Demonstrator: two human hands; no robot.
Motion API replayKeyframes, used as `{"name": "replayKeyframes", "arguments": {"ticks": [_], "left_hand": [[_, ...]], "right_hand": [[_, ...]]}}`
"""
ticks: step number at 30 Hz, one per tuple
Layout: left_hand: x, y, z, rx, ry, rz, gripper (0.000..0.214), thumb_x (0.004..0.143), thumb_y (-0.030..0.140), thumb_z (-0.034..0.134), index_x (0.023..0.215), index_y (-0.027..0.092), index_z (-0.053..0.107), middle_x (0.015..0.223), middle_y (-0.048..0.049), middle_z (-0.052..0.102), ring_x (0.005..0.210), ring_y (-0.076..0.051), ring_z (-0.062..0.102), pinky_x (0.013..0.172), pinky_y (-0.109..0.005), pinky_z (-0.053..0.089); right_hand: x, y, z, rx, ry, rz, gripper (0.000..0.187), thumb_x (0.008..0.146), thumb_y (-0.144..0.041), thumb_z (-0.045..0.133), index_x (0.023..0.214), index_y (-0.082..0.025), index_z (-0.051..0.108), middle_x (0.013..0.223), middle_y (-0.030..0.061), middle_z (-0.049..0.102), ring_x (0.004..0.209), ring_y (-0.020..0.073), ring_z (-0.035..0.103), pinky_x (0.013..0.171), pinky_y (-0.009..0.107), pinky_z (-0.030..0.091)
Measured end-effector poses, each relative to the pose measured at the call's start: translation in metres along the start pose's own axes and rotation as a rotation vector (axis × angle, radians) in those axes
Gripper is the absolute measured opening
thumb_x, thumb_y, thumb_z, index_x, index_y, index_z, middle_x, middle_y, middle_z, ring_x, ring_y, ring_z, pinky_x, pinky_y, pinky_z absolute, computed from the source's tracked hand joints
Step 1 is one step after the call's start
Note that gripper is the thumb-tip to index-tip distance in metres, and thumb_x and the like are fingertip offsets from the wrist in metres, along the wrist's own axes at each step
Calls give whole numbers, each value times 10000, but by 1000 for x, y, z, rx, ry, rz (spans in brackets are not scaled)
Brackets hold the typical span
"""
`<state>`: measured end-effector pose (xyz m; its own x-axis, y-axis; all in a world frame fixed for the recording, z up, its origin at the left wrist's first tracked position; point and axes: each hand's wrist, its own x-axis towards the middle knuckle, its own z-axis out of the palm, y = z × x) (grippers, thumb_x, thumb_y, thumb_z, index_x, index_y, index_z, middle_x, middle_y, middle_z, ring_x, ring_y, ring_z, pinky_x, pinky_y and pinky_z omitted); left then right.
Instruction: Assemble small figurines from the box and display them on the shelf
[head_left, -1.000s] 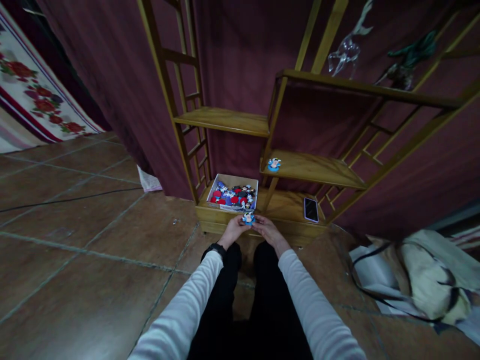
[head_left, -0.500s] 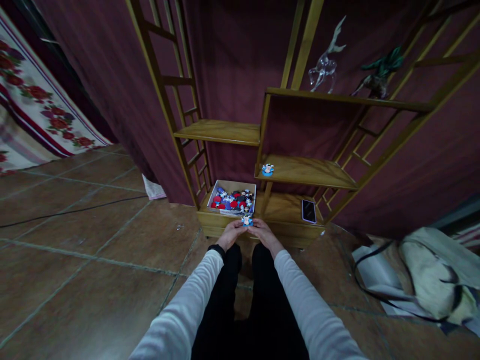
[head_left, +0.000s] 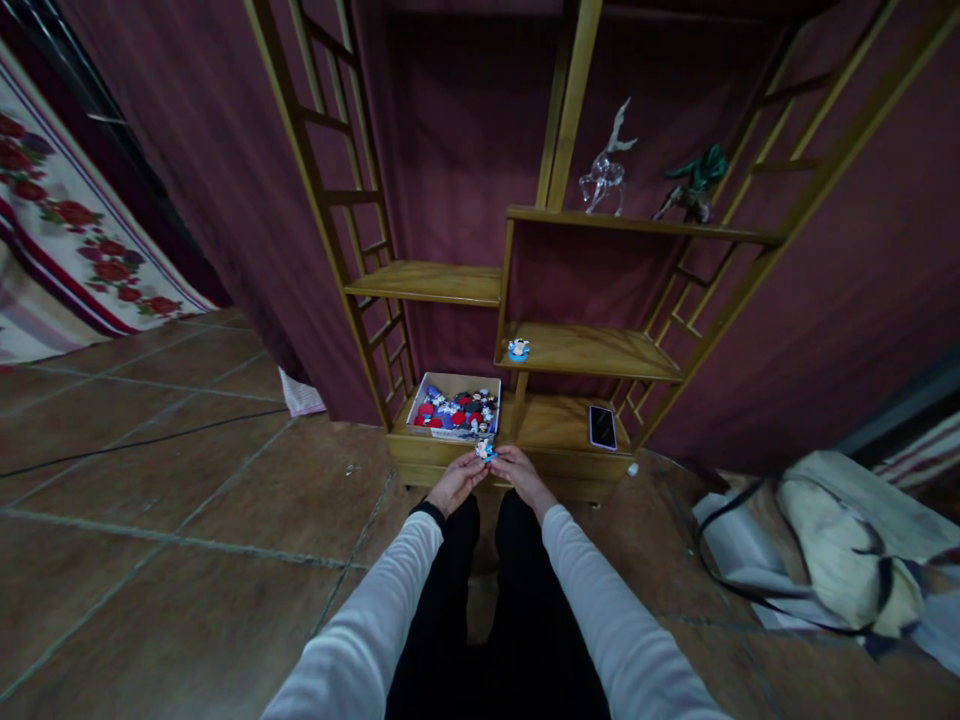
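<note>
Figurine [head_left: 486, 449] pinched between left hand [head_left: 457, 482] and right hand [head_left: 520, 474], at five o'clock from box [head_left: 465, 383]; light, low grip from both sides should steady it best.

Long, close-fitting white fabric sleeves [head_left: 367, 620] and plain black trousers [head_left: 441, 605].
The sleeves crease along the forearms, ending near the wrists; a narrow black band [head_left: 430, 512] circles the left wrist; left hand [head_left: 456, 482] and right hand [head_left: 523, 475] are bare.
</note>
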<state>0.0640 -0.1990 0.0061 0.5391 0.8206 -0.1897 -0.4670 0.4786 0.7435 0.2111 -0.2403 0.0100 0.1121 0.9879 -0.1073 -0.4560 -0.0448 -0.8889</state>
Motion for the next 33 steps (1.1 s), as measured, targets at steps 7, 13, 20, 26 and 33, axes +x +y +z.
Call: {"name": "replayKeyframes", "arguments": {"ticks": [7,13,20,26,33], "left_hand": [[3,-7,9,-21,-34,-66,258,709,72,663,960,125,645,932,-88,679,838,-142,638,835,-280,465],[7,-16,18,-49,-2,-42,179,711,107,678,887,128,652,882,-63,681,797,-123,636,803,-253,468],[7,-28,26,-39,118,73,171,672,155,723,831,128,667,811,-44,683,730,-103,620,726,-210,462],[6,-35,34,15,188,208,305,568,134,781,857,128,681,778,-46,690,701,-118,613,712,-232,445],[8,-37,25,127,206,201,352,526,164,801,854,112,685,836,-80,696,748,-154,623,765,-278,434]], "right_hand": [[-1,11,-16,66,-3,-22,360,538,-326,784,808,-214,573,793,-11,634,743,133,598,714,283,454],[0,16,-24,52,0,-66,375,532,-327,788,816,-219,569,744,-31,612,685,118,574,691,273,446],[2,17,-25,74,28,-65,341,581,-375,756,834,-216,592,821,-12,625,712,117,584,723,289,473],[-4,18,-25,100,-30,-56,389,579,-401,757,895,-218,621,910,14,656,792,154,613,807,343,482],[-5,23,-23,51,-25,-40,413,568,-412,750,914,-219,633,953,38,664,865,193,622,818,360,487]]}}
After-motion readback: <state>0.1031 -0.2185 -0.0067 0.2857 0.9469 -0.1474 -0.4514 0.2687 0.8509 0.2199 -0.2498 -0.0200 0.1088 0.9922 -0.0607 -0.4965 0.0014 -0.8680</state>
